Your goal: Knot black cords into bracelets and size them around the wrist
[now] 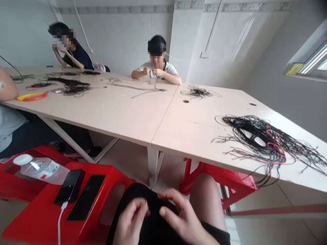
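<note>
Over my lap, my left hand point(131, 219) is closed in a pinch, thumb against forefinger. A short dark tip, like the end of a thin black cord point(145, 201), pokes up at those fingertips; the rest is lost against the black shorts point(153, 224). Just to the right, my right hand point(180, 216) is open, thumb and fingers apart, and nothing shows between them. The two hands do not touch. On the table's right side lies a big bundle of black cords point(247, 132) with some red cords point(276, 148), out of reach of both hands.
A pale table point(122, 115) spans the view, with another cord pile point(198, 92) and orange-yellow scissors point(33, 97). Co-workers point(157, 64) sit around it. A red stool point(33, 217) at left holds a bottle point(43, 168), a power bank point(69, 187) and a phone point(87, 197).
</note>
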Motion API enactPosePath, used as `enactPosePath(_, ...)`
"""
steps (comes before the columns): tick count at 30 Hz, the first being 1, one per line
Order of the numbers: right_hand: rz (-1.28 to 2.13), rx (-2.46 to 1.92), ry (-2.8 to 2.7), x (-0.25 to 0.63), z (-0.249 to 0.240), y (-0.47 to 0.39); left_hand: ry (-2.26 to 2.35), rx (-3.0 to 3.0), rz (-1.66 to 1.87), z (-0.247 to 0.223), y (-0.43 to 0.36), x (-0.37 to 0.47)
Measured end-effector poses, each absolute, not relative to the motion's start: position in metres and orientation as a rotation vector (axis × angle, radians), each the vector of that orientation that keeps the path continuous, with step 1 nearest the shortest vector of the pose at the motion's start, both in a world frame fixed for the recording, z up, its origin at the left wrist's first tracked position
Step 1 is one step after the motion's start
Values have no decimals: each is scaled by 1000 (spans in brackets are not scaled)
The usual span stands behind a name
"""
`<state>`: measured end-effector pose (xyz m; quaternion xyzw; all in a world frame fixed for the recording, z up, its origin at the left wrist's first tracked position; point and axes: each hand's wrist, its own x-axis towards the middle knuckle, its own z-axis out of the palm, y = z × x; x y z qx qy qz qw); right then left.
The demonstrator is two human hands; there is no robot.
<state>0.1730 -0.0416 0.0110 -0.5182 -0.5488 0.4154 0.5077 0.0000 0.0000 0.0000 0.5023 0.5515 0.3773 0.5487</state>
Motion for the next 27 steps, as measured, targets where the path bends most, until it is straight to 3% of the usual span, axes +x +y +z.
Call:
enactPosePath(6,799,-1156,-1352,180,62,-25,954,1062,1037,46,28,31)
enactPosePath(20,873,-1294,-1420,181,76,-23,831,969,1111,64,14,51)
enactPosePath(27,651,-1326,-1541,184,79,-27,815,916,1110,68,12,56)
